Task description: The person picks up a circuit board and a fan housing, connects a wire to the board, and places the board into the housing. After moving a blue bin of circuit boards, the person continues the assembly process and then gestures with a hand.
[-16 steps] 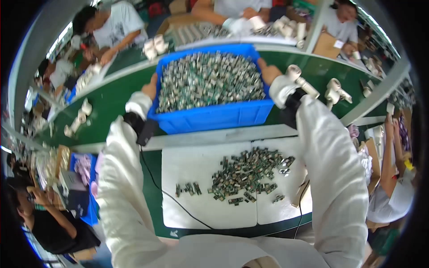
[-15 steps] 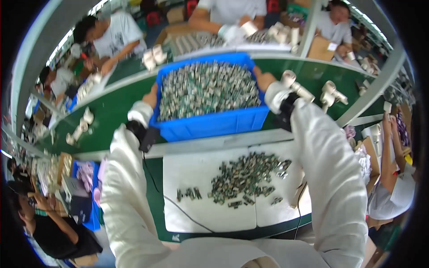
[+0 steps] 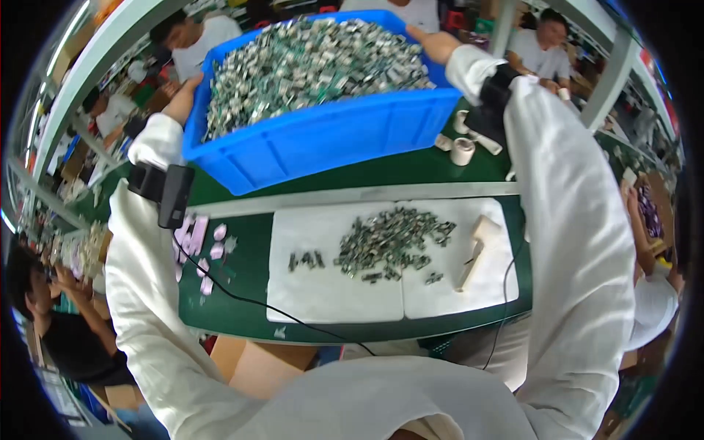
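Observation:
My left hand (image 3: 182,100) grips the left side of a blue plastic bin (image 3: 330,143), and my right hand (image 3: 438,45) grips its far right corner rim. The bin is heaped with small green and silver circuit boards (image 3: 315,70). It appears lifted off the green bench and tilted, its left end lower. Nearer to me, a pile of similar small circuit boards (image 3: 392,242) lies on a white mat (image 3: 301,297). A short row of boards (image 3: 306,260) sits apart at its left.
A cream-coloured angled plastic housing (image 3: 473,264) lies on the mat's right part. Pink pieces (image 3: 192,233) are on the green bench at left. White cylindrical parts (image 3: 462,151) stand beyond the bin. Black cables (image 3: 257,301) hang from my wrists. Metal posts and several people surround the bench.
Both hands have raised the blue bin and moved it away from me; its left end now sits lower. The view has shifted, bringing the pink pieces and cream housing into sight.

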A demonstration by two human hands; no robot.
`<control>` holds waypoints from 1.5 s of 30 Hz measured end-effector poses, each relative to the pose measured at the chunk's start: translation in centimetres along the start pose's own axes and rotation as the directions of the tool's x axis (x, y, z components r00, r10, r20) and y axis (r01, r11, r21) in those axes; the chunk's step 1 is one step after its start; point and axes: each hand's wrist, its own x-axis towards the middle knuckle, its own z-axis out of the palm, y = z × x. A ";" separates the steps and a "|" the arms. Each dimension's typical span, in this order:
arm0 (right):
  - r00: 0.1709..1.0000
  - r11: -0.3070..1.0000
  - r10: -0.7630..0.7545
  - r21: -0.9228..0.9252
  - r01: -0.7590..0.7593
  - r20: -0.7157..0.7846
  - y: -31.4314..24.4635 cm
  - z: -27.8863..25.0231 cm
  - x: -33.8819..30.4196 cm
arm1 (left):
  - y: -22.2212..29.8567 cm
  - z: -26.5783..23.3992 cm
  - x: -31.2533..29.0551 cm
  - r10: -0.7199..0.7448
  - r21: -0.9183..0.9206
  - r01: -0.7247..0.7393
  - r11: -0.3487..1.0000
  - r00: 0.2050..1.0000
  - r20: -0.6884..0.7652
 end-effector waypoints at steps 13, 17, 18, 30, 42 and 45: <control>0.725 0.769 -0.636 0.302 0.564 0.266 -14.2 2.5 -3.9 | 6.5 -5.8 -28.5 -0.446 -0.366 0.446 0.817 0.891 0.090; 0.681 0.870 -0.478 0.406 0.280 0.555 -18.6 7.3 -3.6 | 2.0 -3.7 -35.2 -0.367 -0.523 0.285 0.803 0.928 -0.059; 0.614 0.901 -0.429 0.364 0.236 0.662 -20.6 7.1 -4.4 | 0.1 -4.2 -36.8 -0.384 -0.561 0.296 0.773 0.922 -0.043; 0.577 0.890 -0.397 0.454 0.051 0.714 -27.5 14.8 -6.5 | -12.3 -2.7 -44.5 -0.446 -0.690 0.158 0.706 0.857 -0.260; 0.319 0.738 -0.593 0.657 -0.150 0.739 -35.5 18.3 -5.8 | -12.9 2.0 -46.5 -0.479 -0.682 -0.027 0.730 0.692 -0.540; 0.245 0.751 -0.588 0.633 -0.190 0.771 -36.2 18.7 -5.1 | -13.8 1.3 -47.6 -0.428 -0.634 0.014 0.773 0.750 -0.504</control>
